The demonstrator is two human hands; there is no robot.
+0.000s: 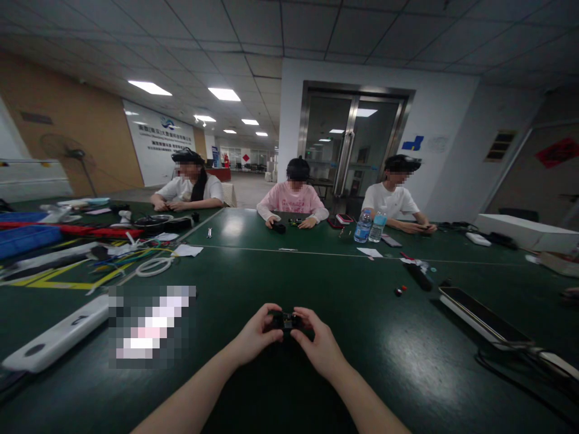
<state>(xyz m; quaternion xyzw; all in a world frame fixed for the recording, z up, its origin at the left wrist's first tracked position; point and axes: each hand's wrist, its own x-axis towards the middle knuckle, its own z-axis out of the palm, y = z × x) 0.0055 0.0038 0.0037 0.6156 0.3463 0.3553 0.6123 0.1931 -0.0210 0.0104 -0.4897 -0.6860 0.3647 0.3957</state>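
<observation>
Bare forearms sat nearest; left grip and right grip pinched one small black device from both sides, at mid-surface, contact below unclear. I logged a phone right, water bottles farther back.

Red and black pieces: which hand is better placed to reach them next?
Likely the right hand: the red and black pieces lie on its side, farther from the left hand. Both hands hold the small black device, though.
</observation>
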